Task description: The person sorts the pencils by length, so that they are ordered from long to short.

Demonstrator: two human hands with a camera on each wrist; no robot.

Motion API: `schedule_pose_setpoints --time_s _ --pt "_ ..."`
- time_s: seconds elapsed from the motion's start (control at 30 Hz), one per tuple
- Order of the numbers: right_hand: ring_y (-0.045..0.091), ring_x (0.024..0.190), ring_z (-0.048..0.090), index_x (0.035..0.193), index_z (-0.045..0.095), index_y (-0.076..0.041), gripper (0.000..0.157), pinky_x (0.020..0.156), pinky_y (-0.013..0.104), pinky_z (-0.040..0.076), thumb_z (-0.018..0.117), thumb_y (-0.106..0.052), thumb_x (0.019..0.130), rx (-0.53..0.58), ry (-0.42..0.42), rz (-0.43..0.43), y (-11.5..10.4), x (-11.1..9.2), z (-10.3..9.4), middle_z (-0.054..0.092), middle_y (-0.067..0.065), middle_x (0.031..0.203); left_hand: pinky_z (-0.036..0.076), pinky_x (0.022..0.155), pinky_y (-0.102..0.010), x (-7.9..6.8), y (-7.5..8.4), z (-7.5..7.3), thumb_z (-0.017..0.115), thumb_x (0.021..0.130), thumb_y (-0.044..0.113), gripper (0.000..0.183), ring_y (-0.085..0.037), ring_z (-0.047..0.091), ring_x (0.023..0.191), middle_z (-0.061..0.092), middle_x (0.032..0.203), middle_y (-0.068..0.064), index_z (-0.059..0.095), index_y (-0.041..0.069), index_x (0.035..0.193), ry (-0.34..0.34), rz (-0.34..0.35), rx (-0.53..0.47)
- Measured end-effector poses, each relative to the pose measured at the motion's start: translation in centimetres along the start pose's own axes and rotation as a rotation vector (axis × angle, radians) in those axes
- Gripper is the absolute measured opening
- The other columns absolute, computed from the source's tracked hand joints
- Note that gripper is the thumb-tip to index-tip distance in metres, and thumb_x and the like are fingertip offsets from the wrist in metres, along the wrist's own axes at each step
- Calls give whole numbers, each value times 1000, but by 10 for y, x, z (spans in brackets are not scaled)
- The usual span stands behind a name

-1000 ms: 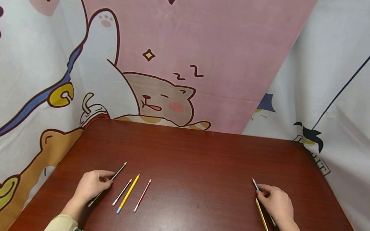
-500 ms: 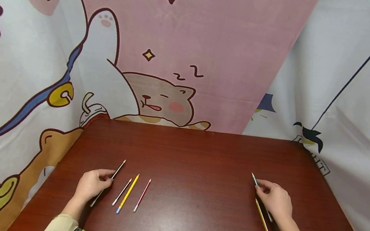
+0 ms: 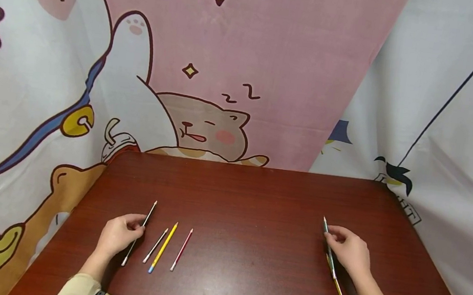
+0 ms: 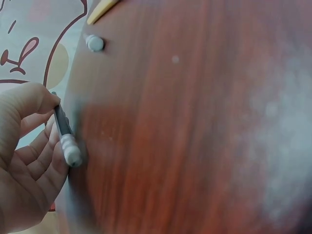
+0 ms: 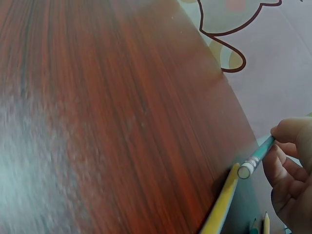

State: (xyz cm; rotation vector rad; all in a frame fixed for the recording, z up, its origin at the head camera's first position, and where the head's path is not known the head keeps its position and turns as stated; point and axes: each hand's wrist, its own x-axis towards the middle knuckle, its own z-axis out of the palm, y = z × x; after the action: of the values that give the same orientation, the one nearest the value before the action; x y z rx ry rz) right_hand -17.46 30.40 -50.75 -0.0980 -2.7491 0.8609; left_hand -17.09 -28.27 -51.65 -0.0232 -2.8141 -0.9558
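Note:
My left hand point(image 3: 117, 236) pinches a dark pencil point(image 3: 149, 214) between thumb and fingertips; its white eraser end points at the camera in the left wrist view. To its right on the table lie a short dark pencil point(image 3: 155, 245), a yellow pencil point(image 3: 163, 247) with a blue end and a red pencil point(image 3: 182, 249). On the other side, my right hand point(image 3: 352, 252) holds a teal pencil point(image 5: 263, 149) by pinching it, eraser end toward me. Another yellow pencil point(image 3: 340, 294) lies just below it, partly covered in the head view.
Brown wood-grain table point(image 3: 255, 209) stretches between the hands. A cloth with cartoon cats point(image 3: 217, 125) hangs behind its far edge. Low in the right wrist view, another pale pencil tip point(image 5: 266, 223) shows beside a dark green one.
Both held pencils have turned to point more straight ahead. The right hand has shifted slightly forward and left, bringing the teal pencil over the yellow one. The other pencils stay put.

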Motion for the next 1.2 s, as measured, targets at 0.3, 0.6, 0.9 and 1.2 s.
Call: schedule_pose_setpoints --time_s 0.3,0.6,0.9,1.2 --pt "21 75 64 113 70 -2 29 61 34 45 69 -22 91 58 -41 20 -14 0 6 70 8 88 42 62 -29 1 7 6 74 81 9 28 -10 55 66 62 75 4 73 5 109 19 -5 -29" --pt "12 69 58 108 68 -1 24 61 28 45 69 -16 90 134 -10 13 -25 2 22 66 4 82 43 60 -26 5 21 12 72 79 6 29 -10 57 65 63 74 3 72 4 109 55 13 -82" --pt "10 66 59 110 64 -2 23 58 27 43 67 -15 91 190 -68 20 -38 0 35 65 2 81 45 58 -25 8 35 24 74 77 4 28 -10 56 61 60 70 4 72 2 106 77 62 -151" --pt "11 67 62 115 61 -3 25 60 27 46 65 -14 93 245 -132 51 -50 -2 47 65 2 82 45 58 -24 12 52 35 75 77 4 29 -8 55 60 60 69 6 73 4 105 71 99 -184"
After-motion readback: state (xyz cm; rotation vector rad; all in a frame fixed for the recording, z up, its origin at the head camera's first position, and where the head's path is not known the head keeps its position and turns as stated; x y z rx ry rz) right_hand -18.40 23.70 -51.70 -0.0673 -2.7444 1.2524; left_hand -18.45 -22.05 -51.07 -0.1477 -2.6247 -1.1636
